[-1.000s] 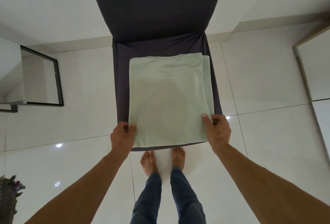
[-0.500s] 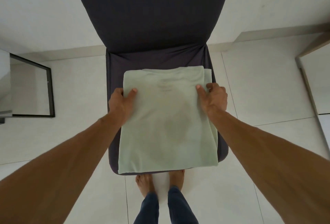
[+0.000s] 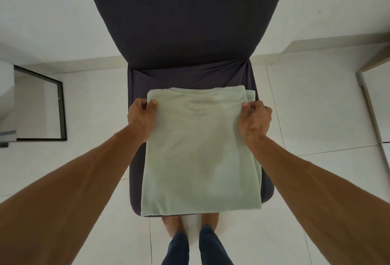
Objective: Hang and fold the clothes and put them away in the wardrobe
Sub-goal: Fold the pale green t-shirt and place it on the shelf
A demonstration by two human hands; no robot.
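There is one pale green folded shirt [image 3: 200, 159], one dark-covered chair [image 3: 185, 22], two hands, namely one left hand [image 3: 141, 119] and one right hand [image 3: 256, 120], two bare feet [image 3: 171, 225], two blue trouser legs [image 3: 179, 249], one black-framed panel [image 3: 62, 108] standing on the floor, and one pale unit [image 3: 379, 100] at the right edge.

Left hand [image 3: 142, 120] and right hand [image 3: 256, 120], both bare, on forearms uncovered as far as the lower frame corners. Below, dark blue jeans [image 3: 179, 249], narrow in the legs, hems down at the ankles. Bare feet [image 3: 169, 225], toes partly hidden in the head view.
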